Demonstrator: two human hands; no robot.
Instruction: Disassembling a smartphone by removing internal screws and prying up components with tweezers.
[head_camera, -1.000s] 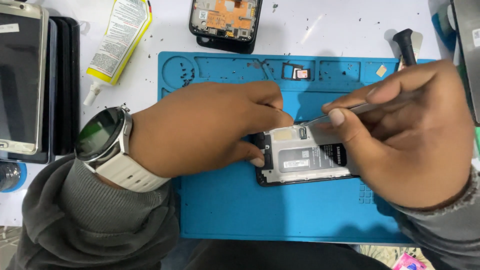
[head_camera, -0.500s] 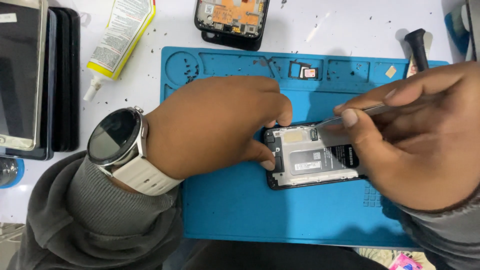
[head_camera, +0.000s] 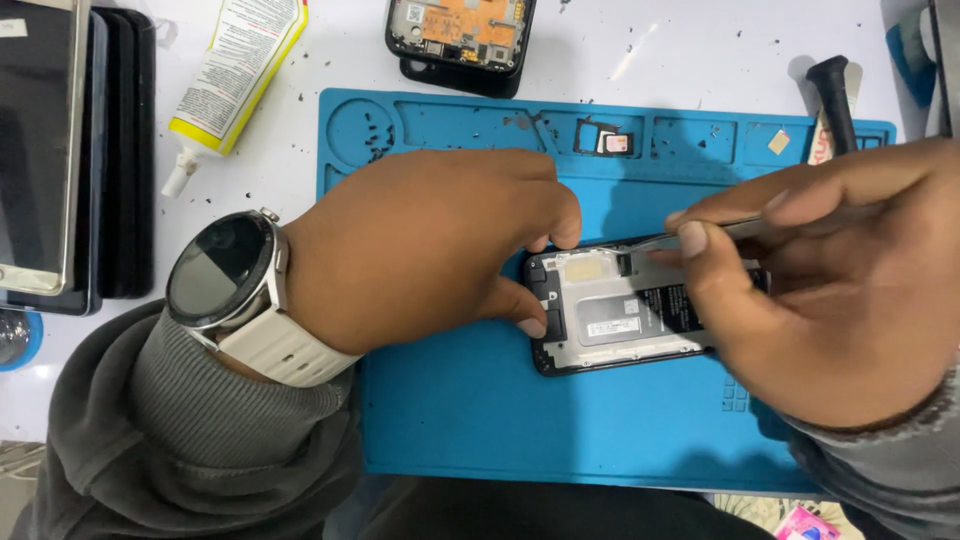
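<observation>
The right hand (head_camera: 850, 300) has its grip closed on thin metal tweezers (head_camera: 700, 233), tips at the top edge of the opened phone (head_camera: 625, 315). The left hand (head_camera: 430, 250) pinches the phone's left end. Phone and hands sit lower on the blue mat (head_camera: 500, 420) than 1 second ago; the tweezers remain at that edge, so the picking looks ongoing.

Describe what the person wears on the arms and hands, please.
Both hands are bare, with no gloves or rings visible. The left hand comes out of a grey sleeve with a ribbed cuff. On that wrist sits a round watch with a dark face, a silver case and a white strap. The right hand has a grey ribbed cuff too.
</observation>
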